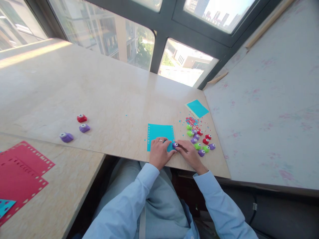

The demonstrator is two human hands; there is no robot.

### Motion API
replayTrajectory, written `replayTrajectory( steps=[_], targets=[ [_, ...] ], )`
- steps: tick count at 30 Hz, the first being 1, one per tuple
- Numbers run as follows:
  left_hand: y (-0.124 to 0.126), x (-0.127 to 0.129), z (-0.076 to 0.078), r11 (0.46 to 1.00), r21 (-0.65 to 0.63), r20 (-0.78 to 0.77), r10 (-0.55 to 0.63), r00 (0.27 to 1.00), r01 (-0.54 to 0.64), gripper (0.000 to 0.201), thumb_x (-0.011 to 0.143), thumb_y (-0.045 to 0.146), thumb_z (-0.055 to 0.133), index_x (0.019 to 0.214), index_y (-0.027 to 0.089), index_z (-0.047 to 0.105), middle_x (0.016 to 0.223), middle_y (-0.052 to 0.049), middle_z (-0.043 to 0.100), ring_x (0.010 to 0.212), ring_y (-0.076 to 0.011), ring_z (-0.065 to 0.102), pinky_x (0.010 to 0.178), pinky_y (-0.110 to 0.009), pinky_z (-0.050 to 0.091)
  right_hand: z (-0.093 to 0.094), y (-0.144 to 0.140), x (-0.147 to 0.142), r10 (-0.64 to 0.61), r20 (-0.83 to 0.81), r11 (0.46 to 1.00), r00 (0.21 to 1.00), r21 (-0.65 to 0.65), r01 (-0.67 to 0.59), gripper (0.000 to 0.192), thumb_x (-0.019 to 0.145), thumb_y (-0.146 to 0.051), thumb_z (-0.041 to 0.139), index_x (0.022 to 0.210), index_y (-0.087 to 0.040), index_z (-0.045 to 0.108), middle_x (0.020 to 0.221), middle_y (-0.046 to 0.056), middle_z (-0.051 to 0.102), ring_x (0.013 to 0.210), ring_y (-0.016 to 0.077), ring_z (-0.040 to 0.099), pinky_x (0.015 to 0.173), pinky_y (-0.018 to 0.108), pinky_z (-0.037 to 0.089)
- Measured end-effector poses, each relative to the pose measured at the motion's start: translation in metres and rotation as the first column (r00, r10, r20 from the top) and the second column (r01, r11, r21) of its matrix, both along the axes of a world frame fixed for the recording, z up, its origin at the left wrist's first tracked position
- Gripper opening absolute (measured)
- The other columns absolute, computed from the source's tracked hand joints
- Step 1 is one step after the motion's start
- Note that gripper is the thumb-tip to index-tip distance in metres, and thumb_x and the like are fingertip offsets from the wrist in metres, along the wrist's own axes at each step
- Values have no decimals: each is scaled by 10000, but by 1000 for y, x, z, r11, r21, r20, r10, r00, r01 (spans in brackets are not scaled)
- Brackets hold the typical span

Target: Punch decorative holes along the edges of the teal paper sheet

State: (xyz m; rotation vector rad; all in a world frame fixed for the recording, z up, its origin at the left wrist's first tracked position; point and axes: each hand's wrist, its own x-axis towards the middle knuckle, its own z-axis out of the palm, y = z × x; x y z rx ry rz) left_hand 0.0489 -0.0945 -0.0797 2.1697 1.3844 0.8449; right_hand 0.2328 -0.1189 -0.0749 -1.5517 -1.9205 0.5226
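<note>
A blue sheet of paper (159, 131) lies near the table's front edge, with small holes punched down its left side and upper right side. My left hand (159, 153) is on its lower part, fingers bent, thumb and forefinger closed at the right edge. At that edge sits a small purple craft punch (175, 145), gripped between the thumb and fingers of my right hand (190, 154). The left fingertips come close to the punch; whether they touch it I cannot tell. The sheet's lower right corner is mostly covered by my hand.
Several green, purple and red punches (197, 146) cluster on the right, below red and blue paper bits (191, 121). Blue paper (198, 108) lies behind them by the wall. Three punches (84, 127) stand left. Red punched sheets (25, 166) rest on the left-hand surface.
</note>
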Motion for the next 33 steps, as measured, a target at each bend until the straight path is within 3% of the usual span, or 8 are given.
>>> replayTrajectory(
  steps=[14,24,33],
  targets=[
    [0,0,0,1000,0,6,-3,1000,3,409,718,413,759,1071,249,632,1089,-54,641,1057,-256,518,875,-405,364,2,14,-6,-52,-4,999,999,6,52,265,891,-396,567,1064,-239,691,1056,77,671,1026,234,595,946,411,458],
    [1,-1,1,1000,-9,-2,-11,1000,11,374,734,420,742,1054,258,639,1083,-56,637,1063,-264,512,880,-414,361,0,2,-4,-72,-10,997,997,2,72,266,886,-407,579,1082,-264,689,1063,65,669,1021,231,598,938,404,464],
    [-1,0,3,1000,-11,5,-5,1000,5,321,798,458,661,1047,256,647,1076,-68,636,1057,-260,509,886,-419,363,3,9,-7,-84,-59,996,995,-8,83,241,863,-398,610,1029,-244,694,1044,65,691,1007,228,612,929,400,472]
  ],
)
